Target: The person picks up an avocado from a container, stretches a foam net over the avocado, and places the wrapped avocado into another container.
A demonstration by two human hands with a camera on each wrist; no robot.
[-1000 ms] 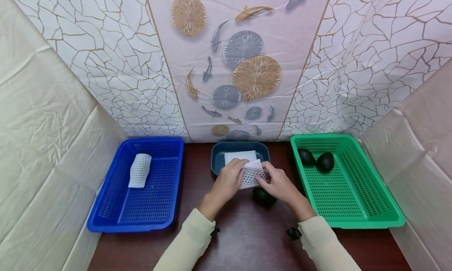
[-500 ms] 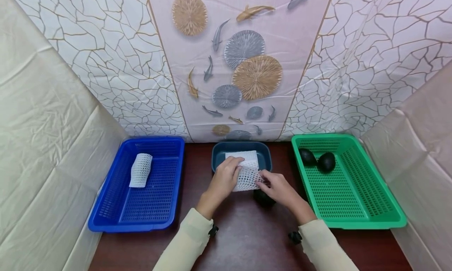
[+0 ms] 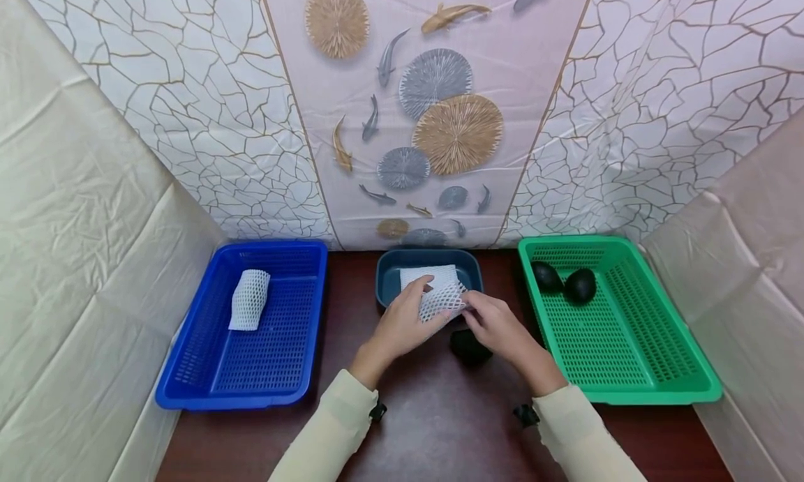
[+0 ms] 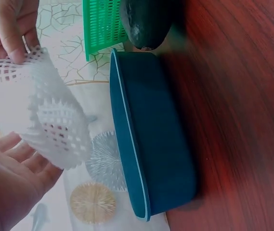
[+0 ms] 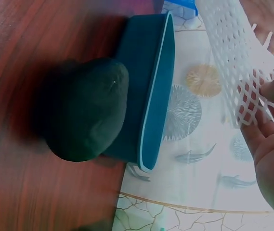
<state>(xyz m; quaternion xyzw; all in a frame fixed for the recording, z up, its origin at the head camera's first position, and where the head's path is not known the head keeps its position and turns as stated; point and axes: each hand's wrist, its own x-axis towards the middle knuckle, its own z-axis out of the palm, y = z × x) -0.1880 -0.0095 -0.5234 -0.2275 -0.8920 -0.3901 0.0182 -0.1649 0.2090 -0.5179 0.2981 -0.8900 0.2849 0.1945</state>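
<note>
A white foam net sleeve [image 3: 442,299] is between my hands, above the near edge of the small dark teal tub. My right hand [image 3: 499,328] pinches its right end between thumb and fingers. On the other side my left hand [image 3: 402,321] supports the net, its thumb raised away from the fingers. The fingers lie against the net's underside in the left wrist view. Below my right hand a dark avocado [image 3: 470,347] lies on the table, plainly seen beside the tub [image 5: 139,86] in the right wrist view. More white foam netting [image 3: 411,276] lies in the tub.
On the left stands a blue basket [image 3: 235,400] with a net-wrapped piece [image 3: 250,300] inside. A green basket [image 3: 653,397] at right holds two dark avocados [image 3: 580,287]. Fabric walls enclose the table [image 3: 433,426] at the back and sides.
My left hand has turned and spread its thumb from its fingers, where it gripped the net's top before. The net has tilted, its right end rising with my right hand. The avocado stays put.
</note>
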